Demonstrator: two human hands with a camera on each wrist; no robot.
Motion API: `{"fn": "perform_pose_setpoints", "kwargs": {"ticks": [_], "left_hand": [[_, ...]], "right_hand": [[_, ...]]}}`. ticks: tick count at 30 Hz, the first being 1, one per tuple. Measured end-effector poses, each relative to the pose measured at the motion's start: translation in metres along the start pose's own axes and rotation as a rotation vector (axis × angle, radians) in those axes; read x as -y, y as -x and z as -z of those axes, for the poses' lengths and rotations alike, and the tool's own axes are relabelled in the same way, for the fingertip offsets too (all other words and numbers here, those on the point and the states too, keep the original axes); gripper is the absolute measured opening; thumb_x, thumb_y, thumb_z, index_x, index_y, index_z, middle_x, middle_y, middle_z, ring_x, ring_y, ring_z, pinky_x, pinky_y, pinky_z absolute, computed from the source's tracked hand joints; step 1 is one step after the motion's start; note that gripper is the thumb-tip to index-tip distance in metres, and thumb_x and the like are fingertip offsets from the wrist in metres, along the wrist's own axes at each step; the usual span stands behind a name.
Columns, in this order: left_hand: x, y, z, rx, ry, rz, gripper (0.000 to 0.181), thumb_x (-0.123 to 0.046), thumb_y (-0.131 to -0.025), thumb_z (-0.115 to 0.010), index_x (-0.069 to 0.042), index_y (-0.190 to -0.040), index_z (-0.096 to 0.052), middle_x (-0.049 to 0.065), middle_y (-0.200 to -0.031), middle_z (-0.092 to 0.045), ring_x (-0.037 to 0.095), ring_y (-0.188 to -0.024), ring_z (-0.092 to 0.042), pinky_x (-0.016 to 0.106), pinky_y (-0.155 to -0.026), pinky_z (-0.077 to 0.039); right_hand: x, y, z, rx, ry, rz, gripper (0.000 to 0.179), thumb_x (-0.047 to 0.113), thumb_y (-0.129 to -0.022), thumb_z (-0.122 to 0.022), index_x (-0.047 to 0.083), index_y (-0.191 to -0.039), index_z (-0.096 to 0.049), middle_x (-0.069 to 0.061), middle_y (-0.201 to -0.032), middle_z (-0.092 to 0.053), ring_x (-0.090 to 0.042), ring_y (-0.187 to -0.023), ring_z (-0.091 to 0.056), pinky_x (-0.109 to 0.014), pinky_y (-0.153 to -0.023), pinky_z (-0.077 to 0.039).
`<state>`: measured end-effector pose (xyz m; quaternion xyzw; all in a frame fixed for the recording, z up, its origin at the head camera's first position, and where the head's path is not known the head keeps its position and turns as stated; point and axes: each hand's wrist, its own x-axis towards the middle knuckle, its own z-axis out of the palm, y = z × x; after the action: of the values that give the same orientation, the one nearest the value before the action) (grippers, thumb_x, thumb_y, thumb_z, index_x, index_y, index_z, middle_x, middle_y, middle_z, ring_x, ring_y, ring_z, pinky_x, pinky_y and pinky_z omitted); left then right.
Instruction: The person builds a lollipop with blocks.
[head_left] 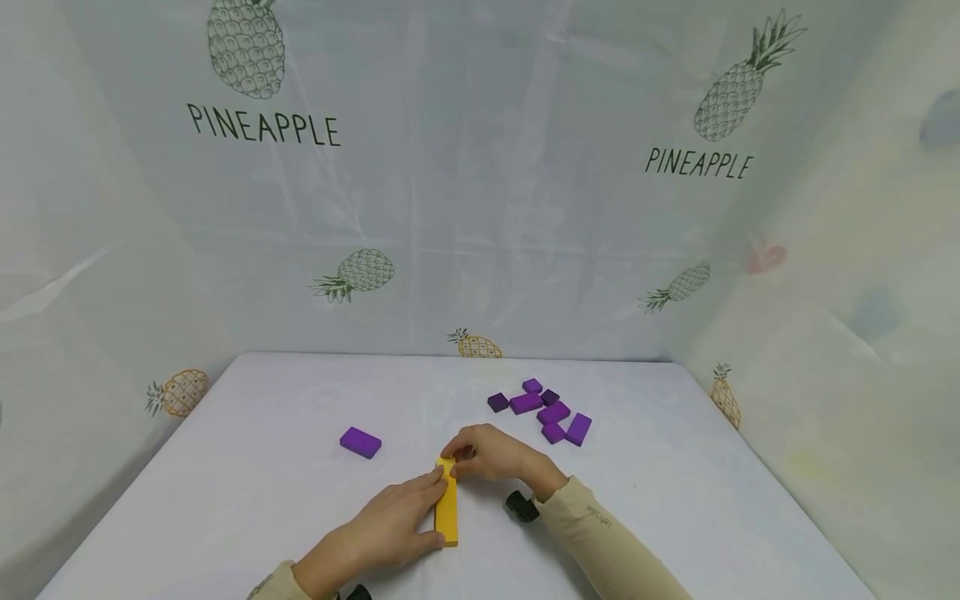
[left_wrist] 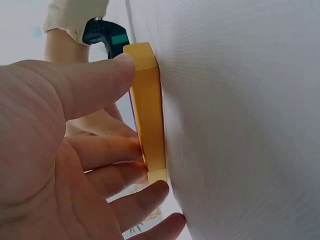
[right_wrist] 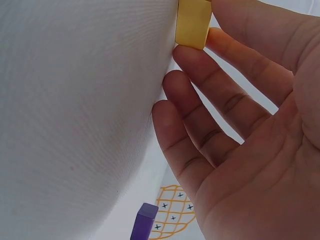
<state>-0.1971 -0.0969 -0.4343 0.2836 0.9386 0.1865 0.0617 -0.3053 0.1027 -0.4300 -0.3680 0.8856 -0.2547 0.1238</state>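
Bright, even light over the white counter [head_left: 225,500], shadows soft.
From here, pale glare streaks the curtain [head_left: 480,200] beyond the far edge, and a faint shadow lies beneath the right sleeve [head_left: 615,554], whose lettering [head_left: 599,517] is too soft to read. The head view splays the side edges wide. Both wrist views turn the counter greyer and finely rippled; the left one's background washes out.

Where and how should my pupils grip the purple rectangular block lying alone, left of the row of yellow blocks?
I'd pinch the purple rectangular block across its long sides, mid-length, from above. It lies flat and alone, both long sides clear. It sits left of the yellow blocks, so the left hand seems handier.
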Motion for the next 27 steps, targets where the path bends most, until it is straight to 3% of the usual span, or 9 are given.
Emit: {"fn": "perform_pose_setpoints", "kwargs": {"ticks": [7,14,27], "left_hand": [[0.0001,-0.0013,0.0006,0.019,-0.018,-0.002,0.071,-0.046,-0.085,-0.072,-0.004,-0.139,-0.053,0.011,-0.150,-0.041,0.028,-0.134,-0.043,0.052,-0.104,-0.040],[0.0017,-0.0005,-0.0012,-0.003,-0.036,-0.019,0.071,-0.046,-0.085,-0.072,-0.004,-0.139,-0.053,0.012,-0.149,-0.043,0.028,-0.133,-0.044,0.051,-0.103,-0.041],[0.0020,-0.0018,0.0005,0.010,-0.014,-0.008,0.071,-0.046,-0.084,-0.073,-0.004,-0.139,-0.053,0.011,-0.149,-0.043,0.030,-0.133,-0.044,0.053,-0.104,-0.040]], "right_hand": [[-0.0018,0.0013,-0.0005,-0.005,-0.016,0.001,0.024,0.018,-0.090,-0.072,0.015,-0.113,-0.073,0.014,-0.090,-0.060,-0.004,-0.082,-0.055,-0.018,-0.078,-0.050],[-0.0011,0.0013,-0.0005,-0.005,-0.015,0.009,0.024,0.018,-0.090,-0.072,0.015,-0.113,-0.073,0.014,-0.090,-0.060,-0.003,-0.082,-0.055,-0.017,-0.077,-0.050],[0.0026,0.0022,0.0011,0.000,0.006,-0.001,0.025,0.018,-0.090,-0.071,0.014,-0.115,-0.072,0.014,-0.092,-0.060,-0.004,-0.082,-0.054,-0.017,-0.077,-0.049]]}}
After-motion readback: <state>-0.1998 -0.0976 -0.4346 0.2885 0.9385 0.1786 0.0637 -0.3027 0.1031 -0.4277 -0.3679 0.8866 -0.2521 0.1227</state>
